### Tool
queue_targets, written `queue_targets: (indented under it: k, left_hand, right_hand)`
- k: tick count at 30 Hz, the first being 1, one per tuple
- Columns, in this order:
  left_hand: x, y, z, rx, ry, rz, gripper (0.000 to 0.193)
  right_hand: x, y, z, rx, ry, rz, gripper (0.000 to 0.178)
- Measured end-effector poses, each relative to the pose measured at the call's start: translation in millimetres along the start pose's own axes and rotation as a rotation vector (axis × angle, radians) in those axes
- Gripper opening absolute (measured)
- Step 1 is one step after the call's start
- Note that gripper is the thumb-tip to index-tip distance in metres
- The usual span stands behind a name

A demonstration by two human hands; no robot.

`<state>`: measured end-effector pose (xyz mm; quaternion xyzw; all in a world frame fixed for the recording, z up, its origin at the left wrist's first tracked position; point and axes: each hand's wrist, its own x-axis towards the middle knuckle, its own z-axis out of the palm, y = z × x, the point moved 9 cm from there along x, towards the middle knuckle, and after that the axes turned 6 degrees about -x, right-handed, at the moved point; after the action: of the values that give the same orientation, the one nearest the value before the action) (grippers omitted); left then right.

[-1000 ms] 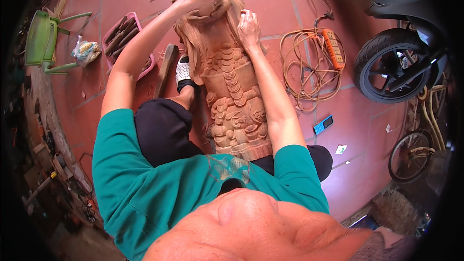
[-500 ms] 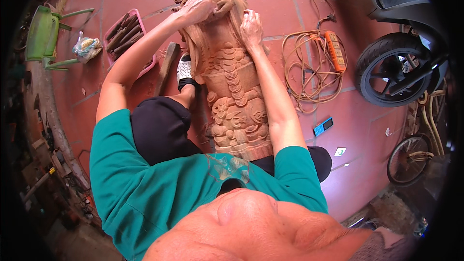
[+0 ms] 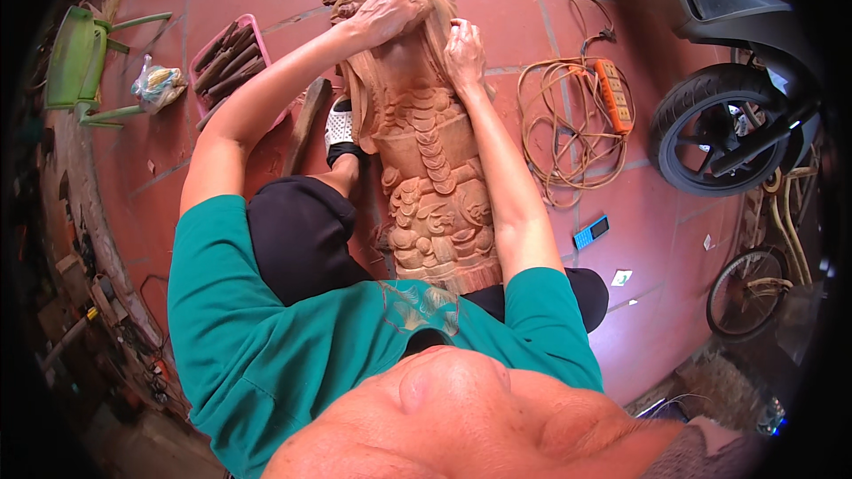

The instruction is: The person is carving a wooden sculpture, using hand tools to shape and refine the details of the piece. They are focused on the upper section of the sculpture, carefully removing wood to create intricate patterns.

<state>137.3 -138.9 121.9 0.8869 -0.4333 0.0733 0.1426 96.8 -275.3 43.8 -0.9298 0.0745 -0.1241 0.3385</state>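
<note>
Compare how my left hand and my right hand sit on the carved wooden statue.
The left hand lies flat across the carved wooden statue near its head; the right hand sits lower, on its right edge. The left arm reaches farther out than the right. Both are bare and touch the wood.

A pale orange-brown carved wooden statue, richly detailed with a bearded head at the far end, is laid lengthwise on red floor tiles.

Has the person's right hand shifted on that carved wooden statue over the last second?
No. The right hand rests on the same spot of the wooden statue, level with the orange power strip.
</note>
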Motion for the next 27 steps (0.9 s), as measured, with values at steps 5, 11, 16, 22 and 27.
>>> queue_targets:
  k: [5,11,16,22,27]
  left_hand:
    - [-27.2,-12.5,4.3,0.067,-0.16,-0.13,0.015]
    - [-5.8,-30.7,-3.3,-0.016,-0.08,-0.157,0.012]
    - [-2.7,2.7,-3.8,0.061,-0.042,-0.053,0.02]
    - [-23.1,-7.6,-4.2,-0.002,-0.32,-0.206,0.016]
    - [-6.9,-27.6,-12.5,-0.125,-0.037,-0.156,0.015]
  right_hand:
    - [-1.9,1.7,-1.2,0.005,0.002,0.007,0.025]
    - [-3.0,-5.7,2.8,0.019,0.003,0.002,0.025]
    - [0.3,0.2,2.2,0.001,0.023,-0.015,0.025]
    - [-1.9,3.1,2.8,-0.012,0.026,-0.003,0.025]
    - [-1.5,-6.4,-0.2,-0.03,0.058,-0.049,0.025]
